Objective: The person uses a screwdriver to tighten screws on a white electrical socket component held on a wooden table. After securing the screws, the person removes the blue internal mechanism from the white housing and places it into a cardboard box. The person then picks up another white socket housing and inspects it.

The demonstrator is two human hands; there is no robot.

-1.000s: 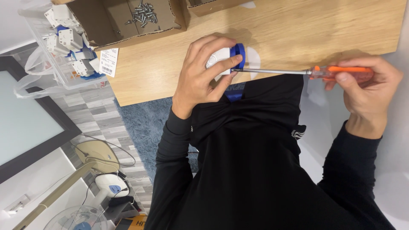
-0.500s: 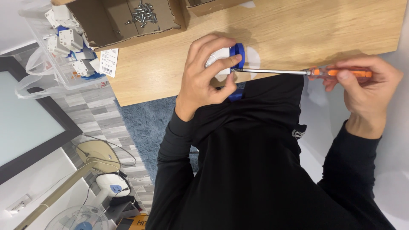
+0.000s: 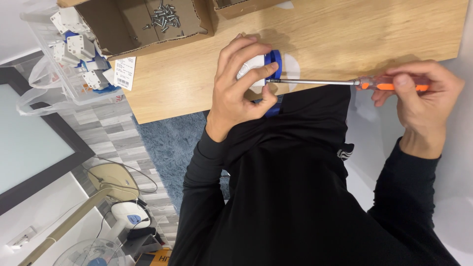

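Surface: wooden surface, light grain, its near edge over blue-grey carpet.
Left hand: left hand clenched around a white and blue plug, pressing it against the near edge of the surface; fingers wrap over the top, thumb underneath.
Plug: white body with a blue collar facing right; mostly covered by the fingers.
Right hand: right hand grasping the orange handle of a screwdriver, held level, well apart from the left hand.
Screwdriver: long metal shaft runs leftward, its tip meeting the blue collar of the plug.
Cardboard box: open cardboard box at the far left of the surface, with a heap of metal screws inside.
Second box: corner of another cardboard carton beside it, at the top edge.
Clear tray: clear plastic tray hanging off the left end of the surface, filled with white and blue parts; a white label on its side.
In the way: black sleeves and torso fill the lower middle, hiding the floor below the hands.
Floor items: a fan, a lamp arm and cables lower left.
Change from earlier: hands, plug and screwdriver keep nearly the same places; the right thumb has shifted slightly along the handle.
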